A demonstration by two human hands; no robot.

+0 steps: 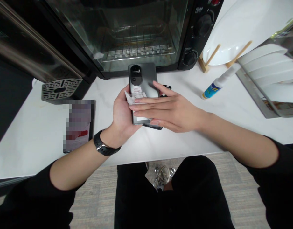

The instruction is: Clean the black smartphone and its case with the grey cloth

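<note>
My left hand (pixel 122 115) grips a grey phone (pixel 143 79) from the left side, its back with the camera ring facing up. A small white wipe or paper (pixel 132 97) lies on the phone's back. My right hand (pixel 167 108) lies over the phone with fingers stretched flat and together, pressing on the white paper. A black case or second dark object (pixel 165 87) peeks out under the phone on the right. I wear a black watch (pixel 103 147) on my left wrist.
A toaster oven (pixel 141 31) stands at the back of the white counter (pixel 36 133). A small spray bottle (pixel 220 82) lies to the right, near white plates in a rack (pixel 268 73). A blurred card or booklet (pixel 78 125) lies left; a drip tray (pixel 60 90) sits behind it.
</note>
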